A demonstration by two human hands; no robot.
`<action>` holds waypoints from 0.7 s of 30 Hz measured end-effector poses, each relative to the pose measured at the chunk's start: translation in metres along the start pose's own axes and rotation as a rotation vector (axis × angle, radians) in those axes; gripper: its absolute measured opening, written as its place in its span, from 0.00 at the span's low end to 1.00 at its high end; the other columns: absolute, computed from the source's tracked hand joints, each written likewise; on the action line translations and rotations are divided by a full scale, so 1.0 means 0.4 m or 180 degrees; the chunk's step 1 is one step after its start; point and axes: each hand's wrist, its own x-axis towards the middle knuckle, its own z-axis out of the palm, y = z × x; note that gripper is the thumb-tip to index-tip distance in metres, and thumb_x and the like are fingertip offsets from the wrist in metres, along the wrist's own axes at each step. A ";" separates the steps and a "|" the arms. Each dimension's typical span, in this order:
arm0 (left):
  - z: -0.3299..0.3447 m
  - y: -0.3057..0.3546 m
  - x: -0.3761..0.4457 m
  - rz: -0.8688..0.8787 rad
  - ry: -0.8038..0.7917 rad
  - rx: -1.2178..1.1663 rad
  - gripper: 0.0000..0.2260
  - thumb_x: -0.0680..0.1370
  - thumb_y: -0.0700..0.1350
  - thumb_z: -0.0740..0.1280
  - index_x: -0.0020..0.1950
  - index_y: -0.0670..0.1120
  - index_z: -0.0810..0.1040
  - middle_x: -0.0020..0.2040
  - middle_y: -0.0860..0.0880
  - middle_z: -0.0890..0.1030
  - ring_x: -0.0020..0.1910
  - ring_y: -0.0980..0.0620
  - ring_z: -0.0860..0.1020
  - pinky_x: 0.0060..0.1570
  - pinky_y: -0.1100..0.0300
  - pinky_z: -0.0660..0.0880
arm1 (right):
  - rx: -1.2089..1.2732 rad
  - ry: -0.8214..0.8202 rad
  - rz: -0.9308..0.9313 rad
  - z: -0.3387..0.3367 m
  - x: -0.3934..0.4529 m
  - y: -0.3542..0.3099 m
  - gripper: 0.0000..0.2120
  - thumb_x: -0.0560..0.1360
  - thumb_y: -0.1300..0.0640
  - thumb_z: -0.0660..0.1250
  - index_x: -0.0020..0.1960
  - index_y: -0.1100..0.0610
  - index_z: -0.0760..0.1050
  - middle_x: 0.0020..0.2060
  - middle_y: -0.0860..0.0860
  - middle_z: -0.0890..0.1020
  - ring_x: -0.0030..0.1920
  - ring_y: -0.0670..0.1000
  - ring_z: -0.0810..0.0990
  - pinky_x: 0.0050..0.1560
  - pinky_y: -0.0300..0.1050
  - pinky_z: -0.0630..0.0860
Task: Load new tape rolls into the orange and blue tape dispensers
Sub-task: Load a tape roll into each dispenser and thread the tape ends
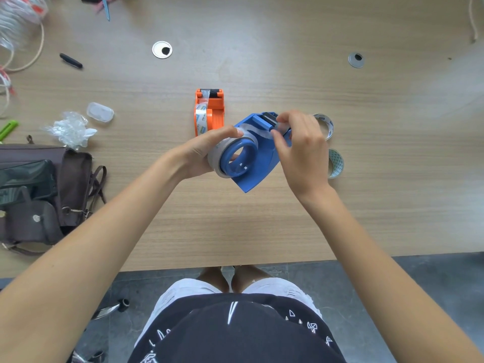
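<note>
The blue tape dispenser [258, 163] lies tilted above the table's middle, a clear tape roll [217, 155] seated around its blue hub. My left hand [204, 150] grips that roll and the dispenser's rear. My right hand [298, 145] pinches the free strip of tape [258, 132] at the black cutter end [269, 119]. Just behind, the orange tape dispenser [209, 111] rests on the table with a tape roll in it and tape across its cutter. Two spare tape rolls [326, 124] [336, 162] lie right of my right hand, partly hidden by it.
A dark bag [44, 192] sits at the left edge, with crumpled plastic wrap [69, 129] and a small clear case [100, 112] beyond it. A black pen [70, 60] and two cable grommets [162, 49] [356, 59] lie farther back. The table's front edge [262, 263] runs below my arms.
</note>
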 end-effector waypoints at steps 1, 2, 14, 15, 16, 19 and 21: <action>-0.001 0.000 0.000 -0.0005 -0.0009 -0.0001 0.08 0.76 0.48 0.64 0.53 0.49 0.78 0.43 0.51 0.84 0.45 0.50 0.80 0.47 0.56 0.75 | -0.0043 0.0053 -0.0062 0.001 -0.002 0.002 0.05 0.72 0.64 0.67 0.48 0.61 0.77 0.39 0.52 0.81 0.43 0.55 0.77 0.37 0.42 0.69; -0.002 0.000 0.000 -0.0014 -0.0007 -0.0003 0.10 0.74 0.49 0.65 0.53 0.49 0.77 0.43 0.51 0.83 0.45 0.49 0.80 0.46 0.57 0.75 | -0.0088 0.0112 -0.0132 0.002 -0.004 0.003 0.05 0.72 0.63 0.67 0.48 0.61 0.77 0.39 0.51 0.82 0.43 0.55 0.76 0.38 0.42 0.70; 0.005 -0.006 0.002 -0.0112 0.0049 0.0026 0.16 0.70 0.51 0.67 0.55 0.47 0.77 0.50 0.46 0.80 0.51 0.46 0.77 0.50 0.53 0.72 | 0.0560 0.0111 0.0539 0.016 0.012 -0.005 0.06 0.73 0.60 0.66 0.49 0.58 0.77 0.43 0.47 0.81 0.47 0.52 0.76 0.52 0.53 0.72; 0.007 -0.006 0.001 -0.0112 0.0025 0.0053 0.15 0.70 0.51 0.67 0.55 0.47 0.77 0.50 0.46 0.80 0.51 0.46 0.77 0.50 0.53 0.72 | 0.0643 0.0083 0.0621 0.015 0.016 -0.007 0.06 0.72 0.61 0.66 0.49 0.58 0.77 0.43 0.46 0.81 0.46 0.51 0.75 0.52 0.54 0.72; 0.008 -0.007 0.000 -0.0110 0.0010 0.0072 0.15 0.70 0.51 0.67 0.55 0.47 0.77 0.50 0.47 0.80 0.51 0.46 0.77 0.50 0.53 0.72 | 0.0707 0.0051 0.0688 0.015 0.021 -0.008 0.06 0.72 0.61 0.66 0.49 0.58 0.77 0.42 0.44 0.80 0.46 0.49 0.75 0.53 0.54 0.72; 0.011 -0.007 -0.002 -0.0099 -0.0001 0.0047 0.13 0.71 0.50 0.67 0.54 0.48 0.78 0.50 0.47 0.80 0.51 0.46 0.77 0.51 0.53 0.72 | 0.0852 -0.0046 0.0814 0.011 0.033 -0.009 0.07 0.71 0.63 0.66 0.49 0.58 0.76 0.41 0.42 0.78 0.46 0.48 0.76 0.53 0.52 0.73; 0.011 -0.008 -0.001 -0.0074 -0.0013 0.0036 0.13 0.71 0.50 0.67 0.54 0.47 0.78 0.51 0.46 0.80 0.52 0.45 0.77 0.53 0.52 0.71 | 0.1084 -0.0132 0.0957 0.006 0.042 -0.010 0.09 0.71 0.64 0.65 0.51 0.58 0.76 0.39 0.44 0.79 0.44 0.49 0.78 0.50 0.39 0.73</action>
